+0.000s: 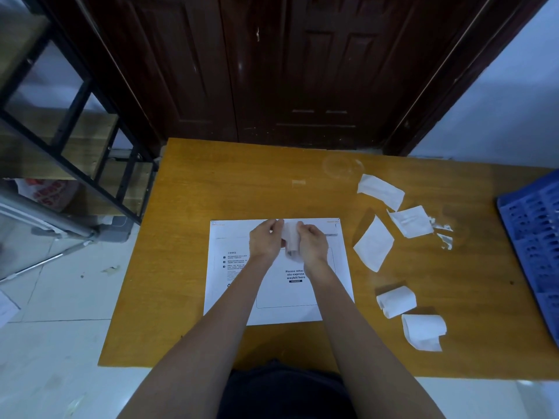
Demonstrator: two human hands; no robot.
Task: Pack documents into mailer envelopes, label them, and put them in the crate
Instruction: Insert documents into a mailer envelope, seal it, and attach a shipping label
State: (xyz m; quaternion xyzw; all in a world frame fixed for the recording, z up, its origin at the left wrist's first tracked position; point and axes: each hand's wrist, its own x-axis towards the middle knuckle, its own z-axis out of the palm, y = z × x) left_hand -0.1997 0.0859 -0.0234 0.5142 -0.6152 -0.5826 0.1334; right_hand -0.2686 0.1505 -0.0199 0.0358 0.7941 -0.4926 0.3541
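A white mailer envelope point(236, 285) lies flat on the yellow wooden table point(187, 207), its printed waybill box facing up. Above its upper middle, my left hand point(264, 241) and my right hand point(313, 243) hold a curled white label point(291, 240) between them, each pinching one side. The label's lower end hangs toward the waybill box. A blue plastic crate point(532, 237) stands at the table's right edge, partly out of view.
Several loose white label papers and backings lie right of the envelope: flat ones point(373, 244) point(381, 190) point(411, 220) and curled ones point(396, 300) point(423, 331). Torn scraps point(444, 235) lie near the crate. A dark wooden door stands behind the table, a black metal shelf at left.
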